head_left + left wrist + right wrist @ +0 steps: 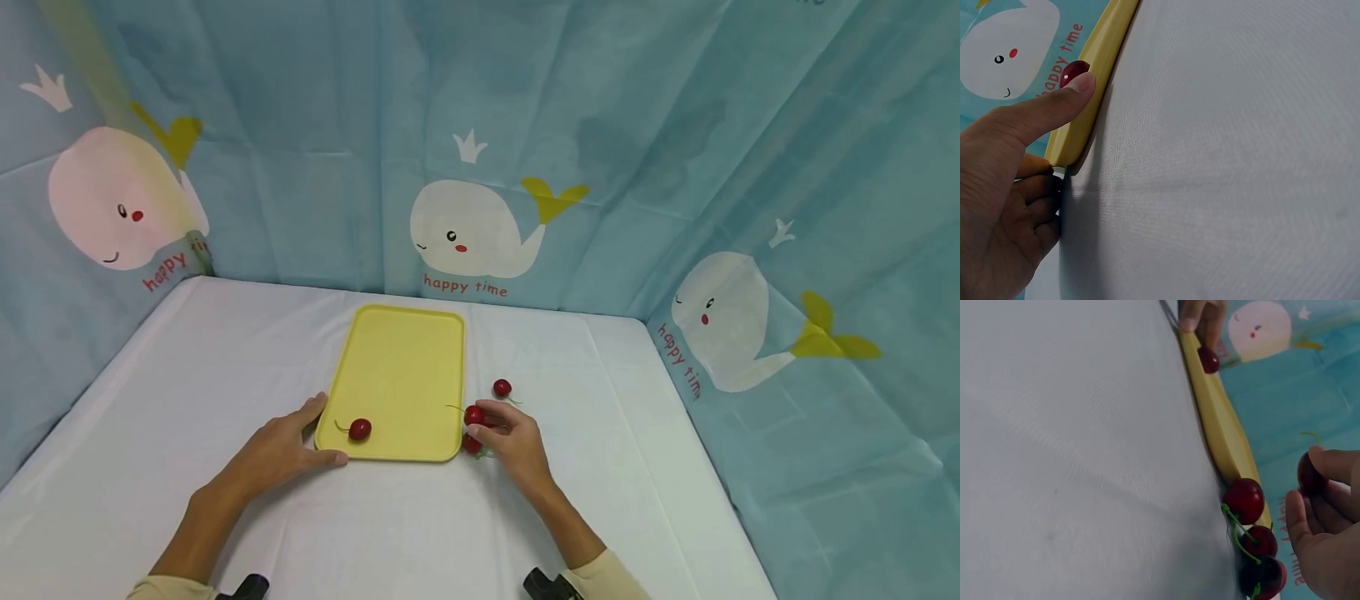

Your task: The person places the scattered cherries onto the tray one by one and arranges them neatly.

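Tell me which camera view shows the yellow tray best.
The head view: it shows almost the whole yellow tray from above, one cherry on it. The left wrist view catches only part of its edge, partly behind the left hand; the right wrist view shows it nearly edge-on, partly hidden by cherries.

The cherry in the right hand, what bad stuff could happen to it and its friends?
The right hand pinches a round cherry, so it might slip and roll away.
That hand might bump the loose cherries lying beside the yellow tray.
The left hand touches the tray; a nudge could perhaps roll the cherry inside.
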{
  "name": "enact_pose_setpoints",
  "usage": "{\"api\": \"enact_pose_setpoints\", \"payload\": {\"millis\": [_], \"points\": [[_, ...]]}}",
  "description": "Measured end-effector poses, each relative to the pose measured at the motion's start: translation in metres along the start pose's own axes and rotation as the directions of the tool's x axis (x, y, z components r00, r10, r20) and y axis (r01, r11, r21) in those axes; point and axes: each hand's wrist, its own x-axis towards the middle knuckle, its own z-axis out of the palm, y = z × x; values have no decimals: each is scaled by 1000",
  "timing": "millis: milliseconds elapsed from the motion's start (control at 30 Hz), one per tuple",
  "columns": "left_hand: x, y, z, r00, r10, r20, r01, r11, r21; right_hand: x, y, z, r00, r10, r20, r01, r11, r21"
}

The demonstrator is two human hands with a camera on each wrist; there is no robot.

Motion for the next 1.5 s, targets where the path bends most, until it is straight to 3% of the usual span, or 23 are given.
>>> {"api": "enact_pose_setpoints", "payload": {"millis": [400,1500], "points": [[1,-3,2,1000,-5,0,5,1000,2,5,-2,24,999,19,42,-19,1000,-11],[3,0,3,998,-58,34,58,998,3,21,-2,84,993,-76,92,78,997,-20]]}}
